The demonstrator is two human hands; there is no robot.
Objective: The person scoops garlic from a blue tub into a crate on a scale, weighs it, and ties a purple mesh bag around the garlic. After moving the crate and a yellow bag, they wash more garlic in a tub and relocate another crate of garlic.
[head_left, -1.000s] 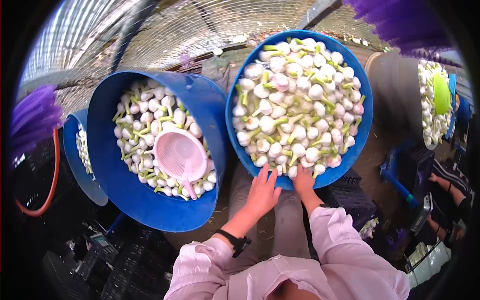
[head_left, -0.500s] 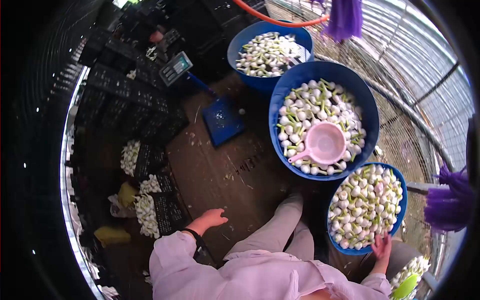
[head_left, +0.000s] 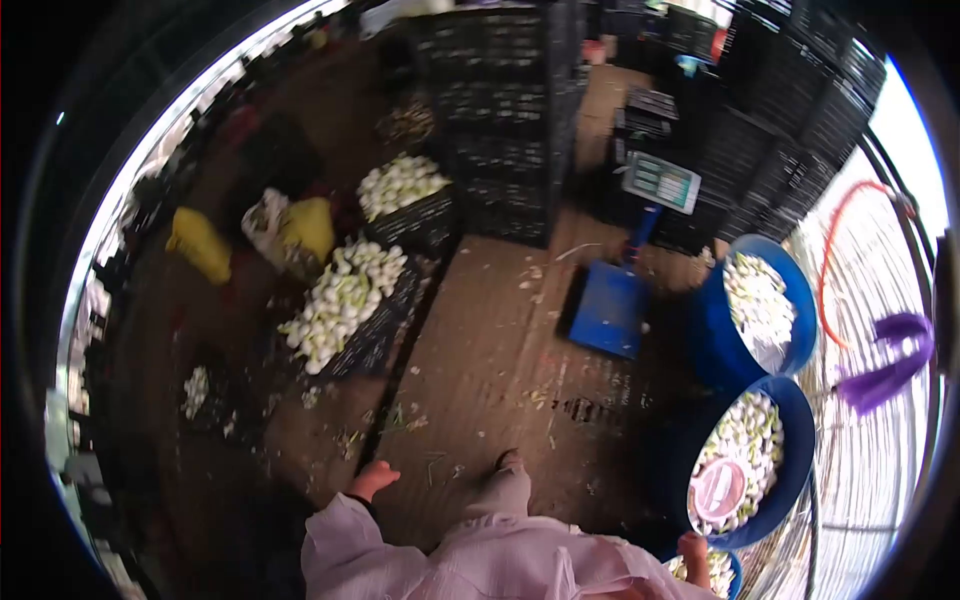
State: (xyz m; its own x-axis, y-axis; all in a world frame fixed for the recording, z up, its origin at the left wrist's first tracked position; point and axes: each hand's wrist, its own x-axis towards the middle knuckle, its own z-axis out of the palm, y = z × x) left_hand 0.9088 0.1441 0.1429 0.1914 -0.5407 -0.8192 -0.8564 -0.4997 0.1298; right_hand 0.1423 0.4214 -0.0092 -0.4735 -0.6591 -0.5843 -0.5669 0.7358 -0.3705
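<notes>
My left hand (head_left: 373, 480) hangs out ahead of me over the floor; its fingers look loosely bent with the thumb apart, and nothing shows in it. My right hand (head_left: 692, 548) is beside the tub of garlic bulbs (head_left: 712, 567) at the bottom right, its fingers blurred. Just beyond it stands a larger blue tub (head_left: 798, 465) of garlic bulbs (head_left: 752, 440) with a pink dipper (head_left: 720, 490) on top. Farther off, another blue tub (head_left: 795, 290) holds more garlic (head_left: 757, 300).
A blue platform scale (head_left: 610, 310) with a display (head_left: 662, 183) stands on the brown floor. Stacked black crates (head_left: 495, 120) rise behind. Garlic-filled crates (head_left: 375, 325) sit at left near a yellow sack (head_left: 200, 245). Purple netting (head_left: 890, 365) and an orange hose (head_left: 828, 250) hang at right.
My view has swung left, so the tubs now sit at the right edge and the crates show more. My right hand has left the garlic surface where it was spread; one foot shows ahead.
</notes>
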